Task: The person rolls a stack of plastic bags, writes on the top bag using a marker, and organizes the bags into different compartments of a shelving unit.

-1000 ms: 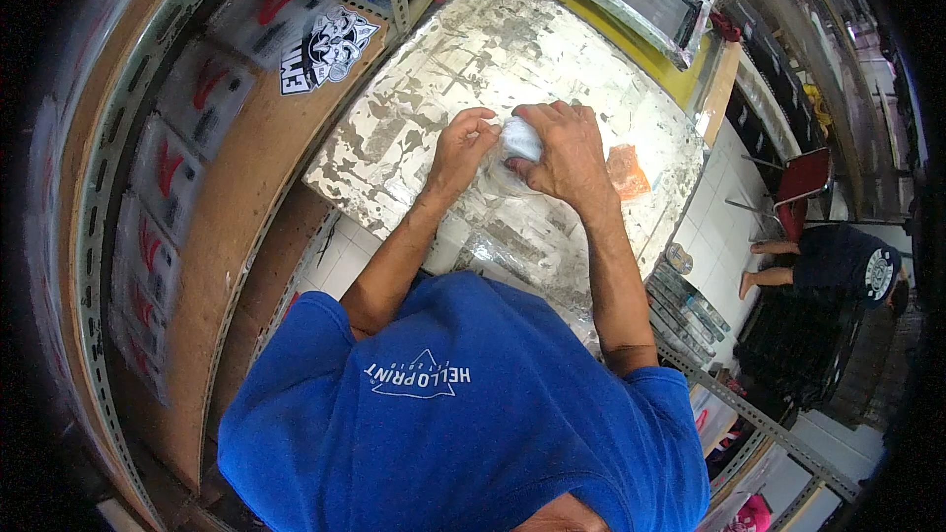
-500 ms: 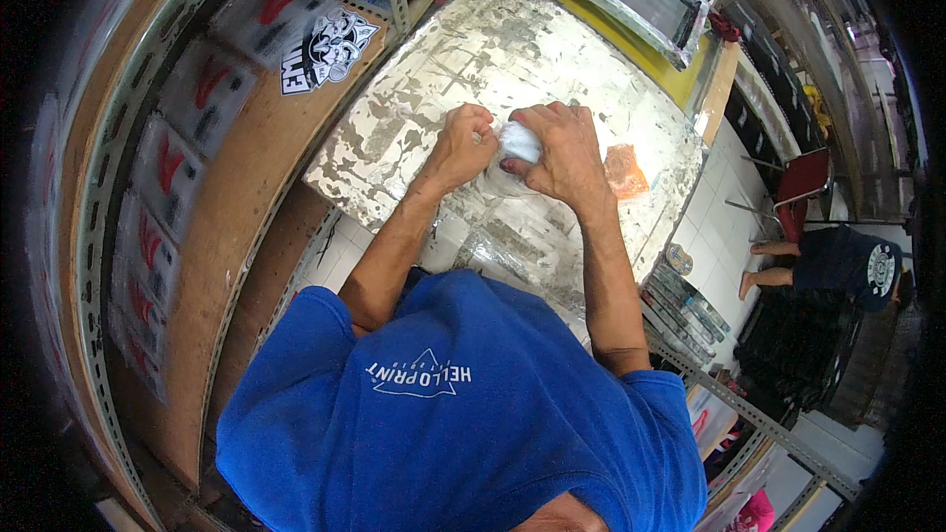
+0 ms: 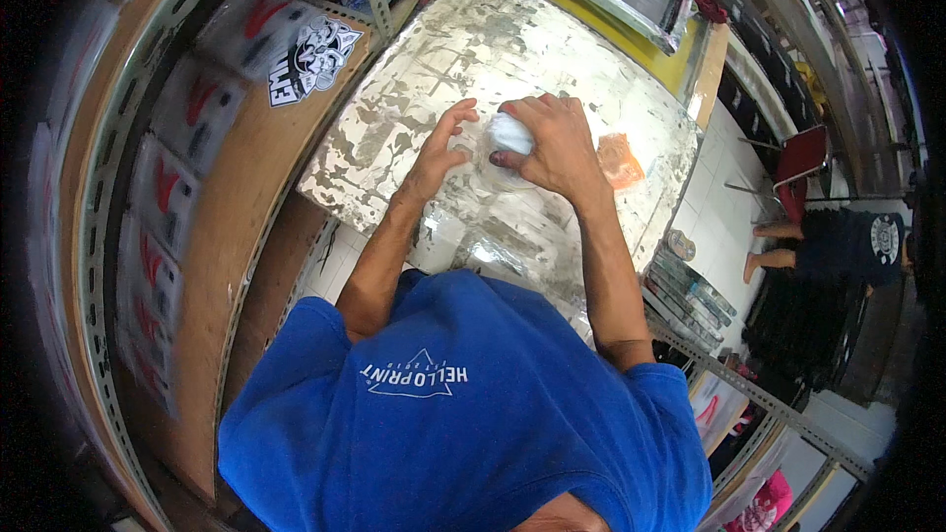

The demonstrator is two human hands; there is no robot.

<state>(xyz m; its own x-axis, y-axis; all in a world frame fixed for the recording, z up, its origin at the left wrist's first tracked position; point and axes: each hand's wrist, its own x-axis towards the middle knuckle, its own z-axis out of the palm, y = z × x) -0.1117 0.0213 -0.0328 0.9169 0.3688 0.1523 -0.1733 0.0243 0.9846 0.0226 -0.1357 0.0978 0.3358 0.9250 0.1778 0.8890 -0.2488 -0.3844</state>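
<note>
Bundle (image 3: 510, 133), whitish | right hand (image 3: 558, 148) clamped on its right side | left hand (image 3: 433, 160) beside it, fingers apart

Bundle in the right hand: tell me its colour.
The bundle in the right hand is pale bluish white, as the head view shows.

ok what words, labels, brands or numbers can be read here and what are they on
Wording not copied, places only:
Blue shirt: white lettering, upside down, legible
Sticker on brown board: bold black lettering, partly legible
Other person's dark shirt: round pale emblem, too small to read
Pink cloth, wrapped packs: marks too blurred to read
</note>
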